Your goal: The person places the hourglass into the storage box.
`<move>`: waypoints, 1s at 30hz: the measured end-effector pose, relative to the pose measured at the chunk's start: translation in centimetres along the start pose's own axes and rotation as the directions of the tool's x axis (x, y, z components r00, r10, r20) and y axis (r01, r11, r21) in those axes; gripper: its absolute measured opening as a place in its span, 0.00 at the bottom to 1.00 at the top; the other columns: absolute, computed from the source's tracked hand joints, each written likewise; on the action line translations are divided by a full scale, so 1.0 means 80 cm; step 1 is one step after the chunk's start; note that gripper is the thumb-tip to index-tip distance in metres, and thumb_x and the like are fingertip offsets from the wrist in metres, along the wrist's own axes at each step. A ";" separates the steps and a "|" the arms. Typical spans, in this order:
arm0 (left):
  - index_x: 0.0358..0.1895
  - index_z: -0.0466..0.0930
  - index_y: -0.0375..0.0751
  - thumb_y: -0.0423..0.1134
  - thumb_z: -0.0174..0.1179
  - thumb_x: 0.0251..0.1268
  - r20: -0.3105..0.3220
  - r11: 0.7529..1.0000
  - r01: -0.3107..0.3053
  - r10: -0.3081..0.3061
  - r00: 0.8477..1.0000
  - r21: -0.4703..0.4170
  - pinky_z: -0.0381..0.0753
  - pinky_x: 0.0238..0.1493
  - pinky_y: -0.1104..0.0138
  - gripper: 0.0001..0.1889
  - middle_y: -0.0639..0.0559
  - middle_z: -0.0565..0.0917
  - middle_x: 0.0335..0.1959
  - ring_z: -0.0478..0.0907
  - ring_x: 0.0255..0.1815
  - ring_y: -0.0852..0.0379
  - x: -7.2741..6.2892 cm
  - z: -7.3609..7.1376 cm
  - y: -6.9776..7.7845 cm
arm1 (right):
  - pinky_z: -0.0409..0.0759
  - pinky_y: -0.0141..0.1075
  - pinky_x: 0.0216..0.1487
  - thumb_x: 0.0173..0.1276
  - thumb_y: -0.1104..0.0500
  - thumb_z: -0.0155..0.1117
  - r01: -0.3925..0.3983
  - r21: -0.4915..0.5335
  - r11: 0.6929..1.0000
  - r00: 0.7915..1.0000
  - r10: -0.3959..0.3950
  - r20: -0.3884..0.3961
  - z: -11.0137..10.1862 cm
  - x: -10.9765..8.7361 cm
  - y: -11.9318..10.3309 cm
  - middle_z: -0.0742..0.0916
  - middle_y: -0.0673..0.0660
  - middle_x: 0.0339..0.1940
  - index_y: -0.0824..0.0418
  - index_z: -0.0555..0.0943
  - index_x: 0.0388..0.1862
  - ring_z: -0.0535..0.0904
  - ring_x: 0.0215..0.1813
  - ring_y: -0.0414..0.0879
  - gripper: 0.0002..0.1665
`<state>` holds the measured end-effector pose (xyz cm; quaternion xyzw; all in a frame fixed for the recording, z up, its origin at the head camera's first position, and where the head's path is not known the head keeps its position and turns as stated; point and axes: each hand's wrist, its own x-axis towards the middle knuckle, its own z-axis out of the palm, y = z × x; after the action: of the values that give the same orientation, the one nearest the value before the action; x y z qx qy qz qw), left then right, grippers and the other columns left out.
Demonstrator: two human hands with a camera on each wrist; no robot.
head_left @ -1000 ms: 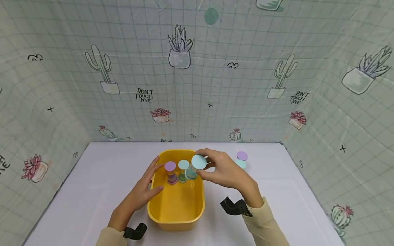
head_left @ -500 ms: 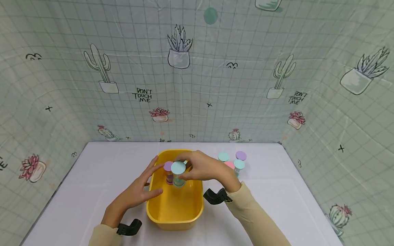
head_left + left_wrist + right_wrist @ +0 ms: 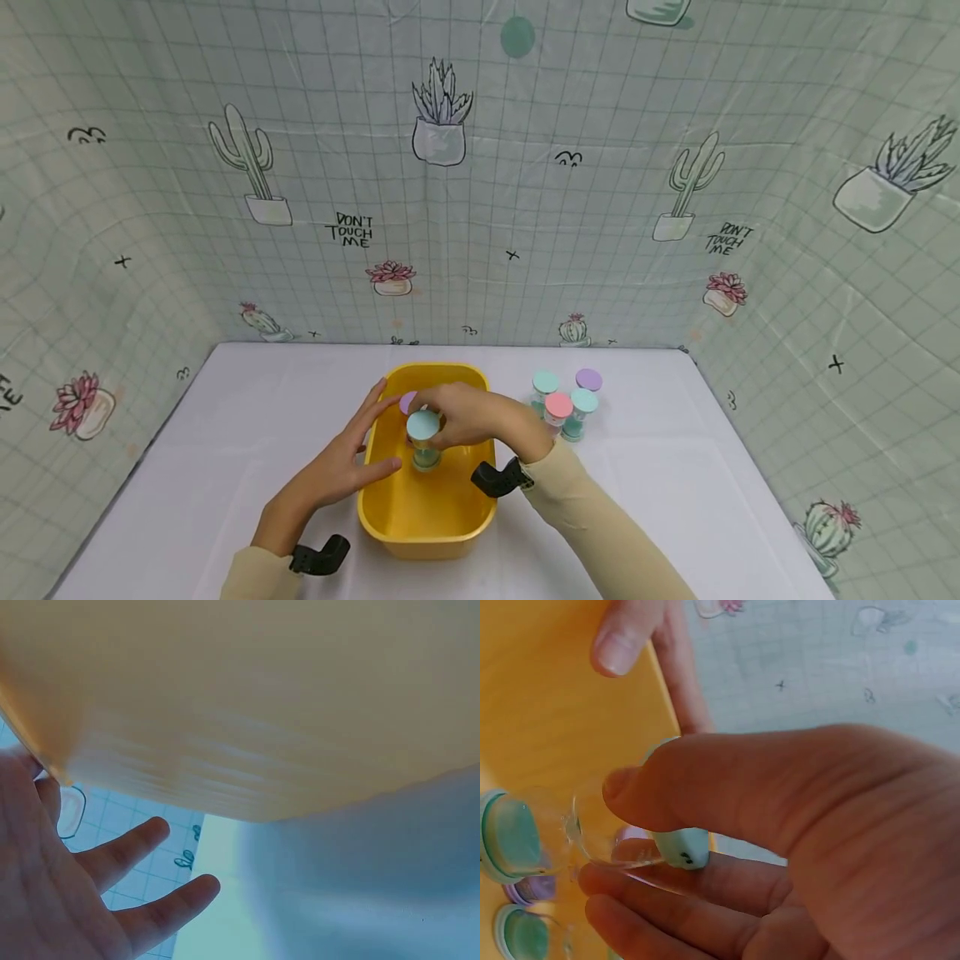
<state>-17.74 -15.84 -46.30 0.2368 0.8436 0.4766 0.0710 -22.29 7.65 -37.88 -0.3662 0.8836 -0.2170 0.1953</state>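
The pale-blue-capped sand timer (image 3: 423, 442) stands nearly upright within the yellow tub (image 3: 427, 504), pinched between the thumb and fingers of the right hand (image 3: 467, 415). The step in hand looks to be setting this timer down near the others in the tub: a purple-capped timer (image 3: 407, 403), partly hidden beyond it, and a green-sand timer (image 3: 525, 932) that only the right wrist view shows. Whether its base touches the tub floor cannot be told. The next move seems to call for keeping it straight, settling its base, then loosening the fingers without knocking its neighbours. The left hand (image 3: 341, 467) lies at the tub's left side, fingers spread and fairly straight, thumb over the rim.

Against the frame a second ago, the held timer has gone from a tilt at the tub's right side to near upright, farther left and nearer. The right forearm has swung left, leaving four timers in fuller view, among them a pink-capped timer (image 3: 558, 407), on the worktop (image 3: 637, 492) at the right.
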 end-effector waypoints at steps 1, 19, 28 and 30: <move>0.82 0.56 0.49 0.51 0.65 0.69 0.000 1.000 -0.002 0.002 1.000 0.000 0.69 0.61 0.26 0.42 0.44 0.37 0.87 0.48 0.82 0.25 0.000 0.000 0.000 | 0.82 0.30 0.58 0.65 0.60 0.76 -0.004 -0.009 1.000 1.000 0.004 0.006 0.001 0.002 0.000 0.88 0.53 0.56 0.59 0.82 0.60 0.84 0.52 0.41 0.25; 0.81 0.58 0.48 0.49 0.65 0.70 -0.002 1.000 -0.023 0.023 1.000 0.003 0.72 0.60 0.28 0.40 0.44 0.36 0.87 0.50 0.82 0.26 0.002 0.001 -0.002 | 0.82 0.32 0.57 0.67 0.52 0.75 -0.137 0.008 0.990 0.988 0.136 0.076 0.023 0.019 0.009 0.88 0.50 0.55 0.56 0.81 0.64 0.83 0.53 0.41 0.28; 0.81 0.57 0.46 0.47 0.64 0.71 0.004 1.000 -0.020 0.020 1.000 -0.020 0.72 0.61 0.28 0.40 0.44 0.36 0.87 0.48 0.82 0.27 0.000 0.001 -0.004 | 0.80 0.31 0.60 0.67 0.52 0.75 -0.087 -0.100 0.991 0.993 0.094 0.069 0.029 0.029 0.006 0.88 0.48 0.55 0.55 0.82 0.62 0.81 0.53 0.39 0.26; 0.81 0.56 0.46 0.47 0.64 0.71 0.001 0.999 -0.021 0.021 1.000 -0.029 0.71 0.61 0.28 0.40 0.44 0.35 0.87 0.47 0.82 0.27 0.000 0.001 -0.004 | 0.80 0.31 0.60 0.67 0.53 0.75 -0.080 -0.104 0.991 0.994 0.087 0.064 0.029 0.032 0.007 0.88 0.48 0.55 0.55 0.83 0.61 0.82 0.53 0.39 0.25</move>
<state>-17.83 -15.90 -46.62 0.2448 0.8341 0.4894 0.0698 -23.11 5.61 -40.58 -0.3453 0.9009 -0.1507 0.2154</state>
